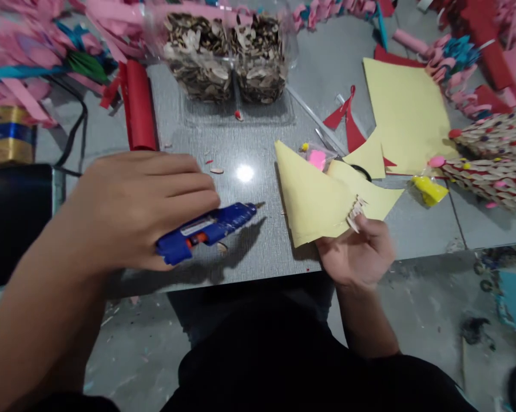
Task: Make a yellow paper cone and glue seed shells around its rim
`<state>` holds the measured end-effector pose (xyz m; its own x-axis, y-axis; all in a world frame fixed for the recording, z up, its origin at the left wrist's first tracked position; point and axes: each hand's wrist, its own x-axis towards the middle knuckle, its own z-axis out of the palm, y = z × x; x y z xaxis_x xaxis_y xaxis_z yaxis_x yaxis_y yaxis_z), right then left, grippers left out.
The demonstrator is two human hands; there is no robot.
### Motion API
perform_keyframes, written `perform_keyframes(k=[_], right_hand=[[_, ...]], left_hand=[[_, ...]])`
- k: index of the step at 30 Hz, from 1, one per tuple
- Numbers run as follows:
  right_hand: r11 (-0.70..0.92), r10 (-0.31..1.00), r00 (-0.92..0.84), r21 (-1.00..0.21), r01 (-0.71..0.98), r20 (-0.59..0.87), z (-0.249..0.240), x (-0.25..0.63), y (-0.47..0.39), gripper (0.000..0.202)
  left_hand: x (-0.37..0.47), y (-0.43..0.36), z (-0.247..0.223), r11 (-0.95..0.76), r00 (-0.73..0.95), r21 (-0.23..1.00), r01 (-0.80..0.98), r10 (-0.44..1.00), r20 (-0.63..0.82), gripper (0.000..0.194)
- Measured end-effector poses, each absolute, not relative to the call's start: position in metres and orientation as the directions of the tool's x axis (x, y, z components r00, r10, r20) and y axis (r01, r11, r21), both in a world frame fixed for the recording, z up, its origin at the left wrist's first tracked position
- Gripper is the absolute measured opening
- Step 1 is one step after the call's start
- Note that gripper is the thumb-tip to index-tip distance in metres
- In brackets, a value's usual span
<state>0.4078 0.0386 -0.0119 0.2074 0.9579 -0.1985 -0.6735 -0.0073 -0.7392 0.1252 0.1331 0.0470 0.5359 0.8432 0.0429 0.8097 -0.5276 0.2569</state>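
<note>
My left hand [142, 212] is wrapped round a blue hot glue gun [227, 220], held low over the table's front part. Its nozzle points right, toward the yellow paper. My right hand [361, 252] holds a curved piece of yellow paper [322, 197] from below, thumb on top at the lower edge. By the thumb, a small cluster of pale seed shells [356, 214] sits on the paper. A gap separates the nozzle from the paper. Some of my right fingers are hidden under the sheet.
A clear plastic box [236, 111] full of seed shells stands at the back. Left of it lies a red paper roll [140, 109]. Yellow sheets [408, 114], scissors [326, 129] and shell-covered cones [493, 166] are to the right. Pink garlands [26, 46] line the back.
</note>
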Motion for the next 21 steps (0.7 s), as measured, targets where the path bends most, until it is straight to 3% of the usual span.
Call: perform_keyframes(k=[5,9,11,18,21], right_hand=[[-0.029,0.961,0.2,-0.792,-0.61,-0.19,-0.013,0.403,0.036,0.038],[-0.004,0.963,0.21,-0.789,-0.614,-0.168,-0.012,0.402,0.034,0.038],[0.017,0.96,0.228,-0.778,-0.628,-0.163,-0.012,0.403,0.033,0.037],[0.062,0.966,0.226,-0.732,-0.678,-0.127,-0.019,0.409,0.029,0.039],[0.076,0.963,0.239,-0.731,-0.678,-0.122,-0.018,0.409,0.029,0.038]], left_hand=[[0.113,0.139,0.05,-0.534,0.538,0.114,0.838,0.843,-0.01,0.014],[0.079,0.147,0.047,-0.58,0.553,-0.139,0.803,0.811,-0.19,0.03],[0.073,0.152,0.05,-0.601,0.554,-0.182,0.778,0.793,-0.253,0.033],[0.071,0.161,0.056,-0.565,0.536,0.028,0.825,0.764,-0.358,0.032],[0.053,0.156,0.054,-0.578,0.573,0.081,0.812,0.762,-0.303,0.026]])
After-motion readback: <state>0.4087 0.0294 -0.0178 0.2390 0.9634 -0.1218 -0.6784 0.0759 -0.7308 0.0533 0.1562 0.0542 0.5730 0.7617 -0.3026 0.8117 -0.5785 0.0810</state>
